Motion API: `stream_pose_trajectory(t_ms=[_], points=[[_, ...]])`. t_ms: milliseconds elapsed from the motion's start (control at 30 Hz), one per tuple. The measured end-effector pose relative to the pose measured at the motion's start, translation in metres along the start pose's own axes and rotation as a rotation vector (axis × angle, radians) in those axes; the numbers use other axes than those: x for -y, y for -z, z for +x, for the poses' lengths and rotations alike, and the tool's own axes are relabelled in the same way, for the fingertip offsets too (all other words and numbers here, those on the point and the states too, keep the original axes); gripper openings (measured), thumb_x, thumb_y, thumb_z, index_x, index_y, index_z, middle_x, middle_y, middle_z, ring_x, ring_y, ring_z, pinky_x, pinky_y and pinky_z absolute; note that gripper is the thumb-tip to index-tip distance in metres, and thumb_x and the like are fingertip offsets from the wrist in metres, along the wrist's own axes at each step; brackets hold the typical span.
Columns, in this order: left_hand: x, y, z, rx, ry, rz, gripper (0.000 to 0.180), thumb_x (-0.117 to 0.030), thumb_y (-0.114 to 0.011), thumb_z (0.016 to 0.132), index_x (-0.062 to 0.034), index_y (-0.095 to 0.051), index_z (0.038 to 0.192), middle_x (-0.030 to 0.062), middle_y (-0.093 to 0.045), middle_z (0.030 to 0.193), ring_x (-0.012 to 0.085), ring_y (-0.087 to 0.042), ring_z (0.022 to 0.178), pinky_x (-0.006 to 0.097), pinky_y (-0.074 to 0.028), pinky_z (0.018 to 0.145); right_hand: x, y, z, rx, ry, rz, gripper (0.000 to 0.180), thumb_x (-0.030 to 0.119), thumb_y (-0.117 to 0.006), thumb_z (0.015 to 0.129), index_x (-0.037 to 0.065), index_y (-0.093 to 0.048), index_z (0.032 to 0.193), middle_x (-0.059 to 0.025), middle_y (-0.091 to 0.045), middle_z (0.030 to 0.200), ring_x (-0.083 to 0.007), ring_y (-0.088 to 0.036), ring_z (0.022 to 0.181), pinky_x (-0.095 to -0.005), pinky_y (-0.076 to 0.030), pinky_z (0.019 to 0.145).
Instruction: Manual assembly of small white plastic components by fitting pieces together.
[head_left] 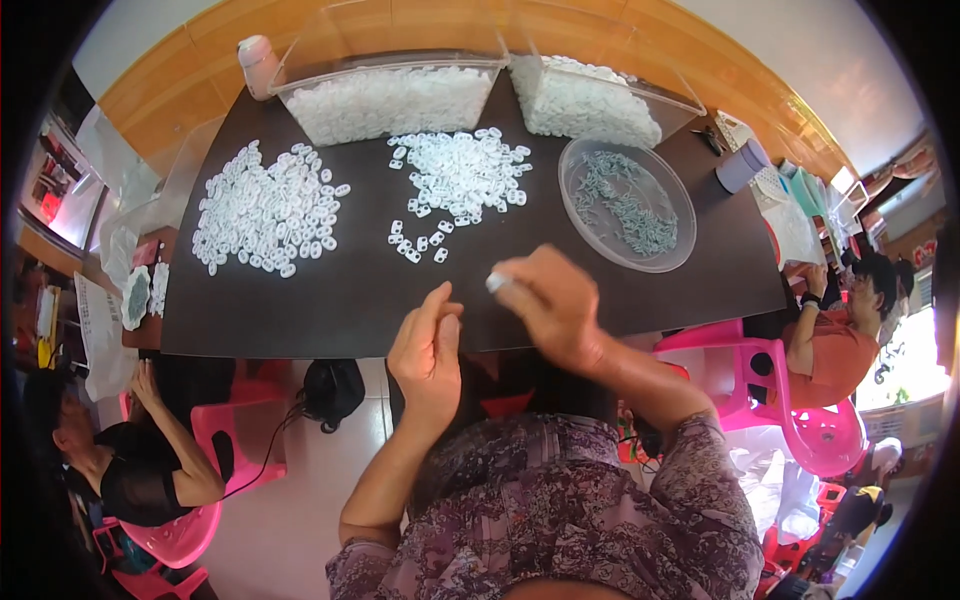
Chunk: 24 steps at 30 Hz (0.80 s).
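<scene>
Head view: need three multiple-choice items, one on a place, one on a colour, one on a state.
1. Where is the round clear dish on the dark table?
A. Right of the middle pile of white pieces
B. Left of both loose piles
C. On a pink chair

2. What colour are the pieces in the dish?
A. Red
B. Grey-green
C. Black

3. What is the right hand doing?
A. Resting flat and empty
B. Pinching a small white piece at its fingertips
C. Gripping the dish rim

Answers:
1. A, the dish lies right of the middle pile, while the other loose pile is far left.
2. B, the dish contents look grey-green against the white pieces elsewhere.
3. B, a small white piece shows at the fingertips; the left hand beside it appears empty.
</scene>
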<state>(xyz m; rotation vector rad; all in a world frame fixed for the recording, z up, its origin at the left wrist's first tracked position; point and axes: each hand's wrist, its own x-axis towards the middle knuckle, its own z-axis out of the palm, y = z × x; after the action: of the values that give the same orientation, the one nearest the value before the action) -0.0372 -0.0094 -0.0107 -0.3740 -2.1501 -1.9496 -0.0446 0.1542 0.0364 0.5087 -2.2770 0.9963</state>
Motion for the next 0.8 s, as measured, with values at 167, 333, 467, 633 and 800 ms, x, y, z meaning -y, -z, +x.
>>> stream_pose_trajectory(t_ms=[167, 333, 467, 633, 800], points=[[0.004, 0.009, 0.042, 0.122, -0.496, 0.572, 0.034, -0.002, -0.064, 0.074, 0.0, -0.059, 0.108, 0.0143, -0.06, 0.106, 0.0348, -0.056, 0.093, 0.04, -0.046, 0.078, -0.041, 0.052, 0.064, -0.179, -0.205, -0.114, 0.021, 0.006, -0.063, 0.078, 0.002, -0.065, 0.098, -0.003, -0.056, 0.072, -0.0084, -0.049, 0.065, -0.0227, -0.042, 0.061], [0.017, 0.005, 0.076, 0.368, -0.759, 0.869, 0.045, -0.016, -0.069, 0.072, 0.0005, -0.055, 0.112, 0.0167, -0.05, 0.122, 0.0376, -0.043, 0.113, 0.048, -0.036, 0.089, -0.112, 0.091, 0.124, -0.284, -0.252, -0.305, 0.024, 0.012, -0.063, 0.077, 0.002, -0.065, 0.099, -0.0072, -0.062, 0.076, -0.0129, -0.056, 0.069, -0.0265, -0.045, 0.066], [0.03, 0.01, 0.082, 0.461, -0.786, 0.933, 0.045, -0.024, -0.067, 0.075, 0.0004, -0.055, 0.111, 0.0161, -0.051, 0.119, 0.0349, -0.041, 0.117, 0.048, -0.034, 0.093, -0.142, 0.103, 0.155, -0.247, -0.131, -0.608, 0.022, 0.015, -0.062, 0.077, 0.003, -0.066, 0.095, -0.0158, -0.065, 0.082, -0.0259, -0.063, 0.078, -0.0354, -0.047, 0.072], [0.031, 0.03, 0.091, 0.382, -0.74, 1.004, 0.045, -0.026, -0.067, 0.075, -0.0004, -0.055, 0.11, 0.015, -0.051, 0.119, 0.0341, -0.042, 0.117, 0.049, -0.034, 0.093, -0.173, 0.107, 0.179, -0.227, 0.067, -0.764, 0.014, 0.014, -0.061, 0.077, 0.005, -0.065, 0.086, -0.0161, -0.064, 0.08, -0.0319, -0.061, 0.077, -0.0402, -0.046, 0.069], [0.031, 0.024, 0.104, 0.437, -0.775, 0.971, 0.049, -0.032, -0.068, 0.075, -0.0043, -0.055, 0.113, 0.0121, -0.05, 0.123, 0.0349, -0.042, 0.118, 0.048, -0.034, 0.093, -0.191, 0.103, 0.197, -0.175, 0.161, -0.87, 0.006, 0.01, -0.06, 0.075, 0.006, -0.063, 0.079, -0.0141, -0.063, 0.075, -0.0324, -0.06, 0.073, -0.0422, -0.045, 0.064]])
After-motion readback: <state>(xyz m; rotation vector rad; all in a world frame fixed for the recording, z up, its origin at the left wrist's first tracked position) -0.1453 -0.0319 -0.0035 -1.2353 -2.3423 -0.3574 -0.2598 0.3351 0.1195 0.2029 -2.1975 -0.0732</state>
